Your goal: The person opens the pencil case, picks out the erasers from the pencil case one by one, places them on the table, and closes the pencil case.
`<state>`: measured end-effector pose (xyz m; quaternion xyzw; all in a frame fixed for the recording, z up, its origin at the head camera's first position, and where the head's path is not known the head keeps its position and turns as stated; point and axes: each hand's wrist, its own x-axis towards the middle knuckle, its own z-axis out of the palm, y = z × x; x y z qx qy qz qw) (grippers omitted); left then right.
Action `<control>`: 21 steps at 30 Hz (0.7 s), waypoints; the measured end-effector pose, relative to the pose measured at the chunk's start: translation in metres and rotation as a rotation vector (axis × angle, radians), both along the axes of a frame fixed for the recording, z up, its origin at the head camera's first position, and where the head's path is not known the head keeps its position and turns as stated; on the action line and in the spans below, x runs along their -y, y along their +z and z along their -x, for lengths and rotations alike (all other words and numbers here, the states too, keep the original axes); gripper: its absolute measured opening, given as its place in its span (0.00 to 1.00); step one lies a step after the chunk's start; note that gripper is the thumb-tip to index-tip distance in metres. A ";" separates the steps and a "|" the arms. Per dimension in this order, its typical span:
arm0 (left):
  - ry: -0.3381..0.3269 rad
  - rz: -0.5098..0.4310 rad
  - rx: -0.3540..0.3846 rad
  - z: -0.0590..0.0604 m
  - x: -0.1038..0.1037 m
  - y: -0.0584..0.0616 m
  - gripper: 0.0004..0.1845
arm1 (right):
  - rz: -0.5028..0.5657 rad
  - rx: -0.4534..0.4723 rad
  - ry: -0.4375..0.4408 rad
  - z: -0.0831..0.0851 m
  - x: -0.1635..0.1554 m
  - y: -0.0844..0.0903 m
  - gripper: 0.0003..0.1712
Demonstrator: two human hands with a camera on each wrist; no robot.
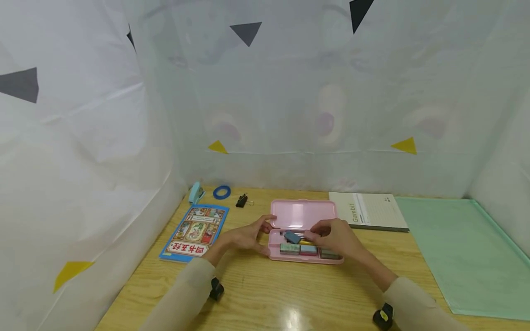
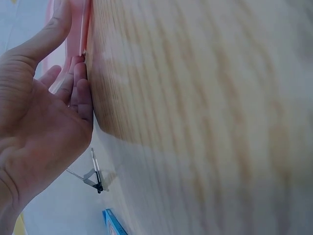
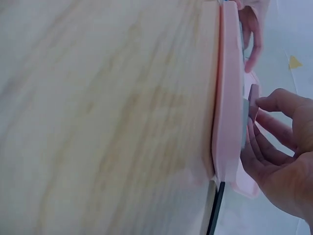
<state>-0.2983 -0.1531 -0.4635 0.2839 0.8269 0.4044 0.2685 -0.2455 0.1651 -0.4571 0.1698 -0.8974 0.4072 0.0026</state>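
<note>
A pink pencil case (image 1: 303, 214) lies open on the table with its lid tipped back. My left hand (image 1: 245, 235) grips its left end, thumb at the front corner and fingers by the hinge side; the left wrist view shows those fingers (image 2: 82, 95) bent against the pink plastic. Over the right part of the case, my right hand (image 1: 340, 236) pinches a small mauve block (image 3: 253, 100) between thumb and fingertips. Inside the case are a blue eraser (image 1: 292, 236), lying slanted, and several small blocks (image 1: 289, 248) along the front. Pens behind them are partly hidden by my right hand.
A blue-edged book (image 1: 195, 232) lies left, with a stapler (image 1: 196, 193), a blue tape ring (image 1: 221, 192) and a black binder clip (image 1: 242, 200) beyond it. Behind the case on the right is a notebook (image 1: 374, 211), beside a green mat (image 1: 476, 253). Curtains enclose the table.
</note>
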 end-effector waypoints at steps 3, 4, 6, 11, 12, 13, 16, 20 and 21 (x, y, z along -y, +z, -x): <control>0.005 0.016 0.004 0.001 0.000 -0.001 0.56 | 0.006 0.013 -0.024 0.000 -0.008 0.004 0.15; 0.007 0.021 0.005 0.001 0.000 -0.001 0.56 | 0.005 0.012 -0.026 0.000 -0.011 0.006 0.15; 0.010 0.029 0.007 0.002 0.000 -0.002 0.57 | -0.003 0.012 -0.037 0.000 -0.019 0.009 0.16; 0.001 0.025 0.004 0.002 0.001 -0.002 0.57 | -0.013 0.044 -0.072 -0.001 -0.040 0.015 0.21; -0.001 0.023 0.004 0.002 0.001 -0.002 0.57 | -0.009 0.052 -0.079 -0.001 -0.045 0.016 0.21; -0.001 0.022 0.006 0.001 0.001 -0.001 0.57 | -0.010 0.057 -0.087 -0.001 -0.050 0.016 0.22; 0.001 0.022 0.009 0.001 0.002 -0.001 0.57 | -0.001 0.056 -0.107 -0.002 -0.064 0.015 0.22; 0.002 0.015 0.017 0.002 0.002 -0.001 0.57 | -0.023 0.036 -0.136 -0.002 -0.082 0.012 0.22; 0.003 0.011 0.020 0.002 0.002 -0.002 0.57 | -0.032 0.032 -0.143 -0.002 -0.086 0.011 0.22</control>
